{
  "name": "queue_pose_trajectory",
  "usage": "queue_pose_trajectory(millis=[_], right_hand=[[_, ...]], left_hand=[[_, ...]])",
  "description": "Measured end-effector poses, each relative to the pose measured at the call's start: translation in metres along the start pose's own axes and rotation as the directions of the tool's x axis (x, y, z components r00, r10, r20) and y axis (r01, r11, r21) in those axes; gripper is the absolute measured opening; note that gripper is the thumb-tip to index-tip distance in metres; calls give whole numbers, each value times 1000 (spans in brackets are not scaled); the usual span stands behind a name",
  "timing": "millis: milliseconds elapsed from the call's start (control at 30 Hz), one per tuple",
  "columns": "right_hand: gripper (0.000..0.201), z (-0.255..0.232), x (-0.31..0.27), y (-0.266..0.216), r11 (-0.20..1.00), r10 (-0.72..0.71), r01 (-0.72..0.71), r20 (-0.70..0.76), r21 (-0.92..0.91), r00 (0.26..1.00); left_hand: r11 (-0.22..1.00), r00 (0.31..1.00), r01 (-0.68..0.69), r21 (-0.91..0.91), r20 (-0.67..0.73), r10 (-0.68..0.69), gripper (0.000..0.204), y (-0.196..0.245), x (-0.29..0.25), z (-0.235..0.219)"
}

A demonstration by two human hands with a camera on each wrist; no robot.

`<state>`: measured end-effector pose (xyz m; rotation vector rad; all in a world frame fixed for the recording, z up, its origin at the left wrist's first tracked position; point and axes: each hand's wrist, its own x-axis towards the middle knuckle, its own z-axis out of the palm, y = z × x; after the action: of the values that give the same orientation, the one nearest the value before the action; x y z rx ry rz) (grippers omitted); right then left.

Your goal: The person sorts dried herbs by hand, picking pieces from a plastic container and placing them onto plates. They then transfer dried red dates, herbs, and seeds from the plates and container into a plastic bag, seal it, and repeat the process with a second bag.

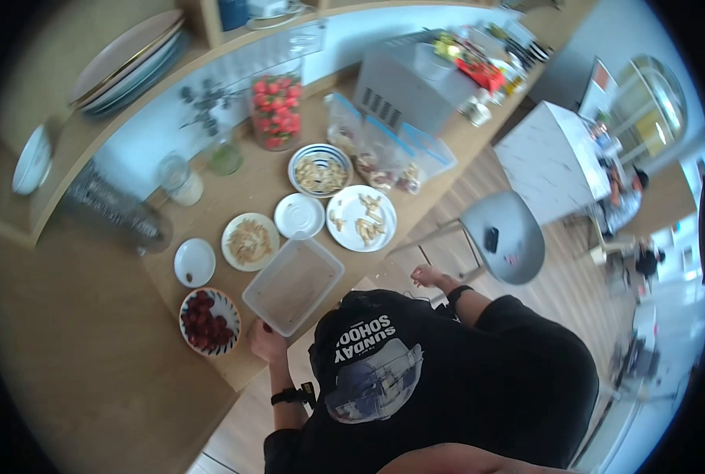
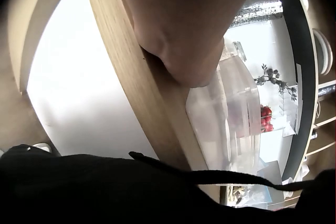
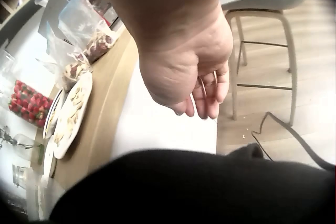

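Note:
In the head view my left hand [image 1: 267, 343] is at the counter's front edge, between a clear plastic container [image 1: 293, 284] and a patterned bowl [image 1: 236, 306] of dark red fruits [image 1: 204, 324]. A small dark red spot shows by its fingers; I cannot tell whether they hold something. The left wrist view shows this hand [image 2: 184, 50] low over the wood beside the container [image 2: 220, 113], fingers mostly hidden. My right hand [image 1: 426, 275] hangs off the counter's front, near a grey stool [image 1: 510, 237]. Its fingers [image 3: 211, 103] curl loosely around nothing in the right wrist view.
Plates of pale strips [image 1: 250, 242] and pale pieces [image 1: 368, 219] stand behind the container, near a striped bowl [image 1: 321, 171] and a small white plate [image 1: 298, 215]. A strawberry jar [image 1: 276, 110], zip bags [image 1: 376, 146] and a grey appliance [image 1: 407, 79] line the back.

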<state>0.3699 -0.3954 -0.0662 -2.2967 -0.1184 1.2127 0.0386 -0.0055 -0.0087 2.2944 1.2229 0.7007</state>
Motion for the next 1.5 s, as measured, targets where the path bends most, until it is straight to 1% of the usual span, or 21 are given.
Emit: queue_pose_trajectory(millis=[133, 233, 433, 567, 600, 633, 700, 833, 900, 967, 1000, 1067, 1100, 1167, 1200, 1300, 1333, 1367, 1433, 1467, 1500], right_hand=[[30, 7, -23, 23, 1000, 25, -25, -23, -7, 999], [29, 8, -37, 22, 998, 39, -33, -98, 60, 994], [33, -1, -40, 1, 994, 31, -19, -120, 104, 992], [27, 6, -13, -4, 996, -55, 66, -159, 64, 986], [25, 6, -14, -15, 985, -163, 169, -357, -15, 920], [24, 3, -16, -26, 961, -273, 250, -529, -116, 804], [25, -11, -39, -80, 911, -372, 398, -623, -105, 688], [27, -50, -50, -169, 846, -452, 514, -700, -140, 553], [35, -69, -38, -200, 749, -573, 596, -733, -287, 367], [41, -90, -39, -240, 703, -596, 620, -765, -349, 245], [41, -100, -37, -257, 699, -600, 624, -762, -350, 244], [45, -118, -33, -284, 701, -653, 463, -749, -542, 113], [45, -124, -28, -292, 697, -655, 461, -749, -549, 99], [50, -133, -14, -306, 822, -569, 216, -733, -527, 373], [55, -140, -7, -311, 822, -535, 129, -675, -555, 507], [53, -146, 11, -321, 846, -496, 101, -703, -524, 509], [51, -145, 15, -322, 856, -487, 81, -742, -511, 460], [51, -145, 16, -324, 858, -488, 92, -745, -506, 456], [49, -147, 17, -327, 865, -478, 36, -799, -501, 364], [49, -149, 20, -327, 869, -474, 40, -805, -494, 356], [44, -150, 30, -324, 864, -483, 71, -782, -499, 394]], left_hand=[[994, 993, 107, 1, 47, -107, 21, -6, -3, 1], [993, 992, 121, 18, 43, -121, 25, 2, -3, -3], [997, 998, 62, 40, 10, -63, 29, -11, -7, 5], [998, 999, 40, 43, -29, -39, 28, -17, -2, 10], [997, 999, 46, 66, -24, -44, 28, -17, -2, 11], [995, 998, 56, 87, -18, -55, 27, -15, -6, 12], [994, 997, 78, 83, -20, -76, 25, -6, -7, 8], [994, 998, 63, 84, -2, -63, 23, -8, -2, 8], [995, 998, 57, 77, -5, -56, 23, -8, -3, 9], [996, 998, 60, 70, -18, -59, 23, -7, -3, 9], [995, 998, 58, 80, -40, -55, 23, -5, -3, 8], [995, 997, 53, 83, -67, -47, 23, -1, -3, 6], [994, 996, 72, 79, -64, -67, 23, 1, -3, 6], [995, 995, 81, 65, -68, -76, 24, 3, -2, 4], [995, 993, 99, 32, -65, -97, 25, 5, -2, 3], [994, 992, 107, 0, -69, -106, 30, 4, -7, -2], [986, 988, 133, -97, -70, -140, 33, -1, -8, 0], [969, 983, 156, -194, -68, -172, 35, -5, -10, 1], [965, 978, 138, -221, -121, -168, 38, -14, -19, -5], [959, 971, 127, -253, -164, -172, 40, -15, -22, -6], [953, 962, 94, -288, -219, -161, 42, -4, -26, -14]])
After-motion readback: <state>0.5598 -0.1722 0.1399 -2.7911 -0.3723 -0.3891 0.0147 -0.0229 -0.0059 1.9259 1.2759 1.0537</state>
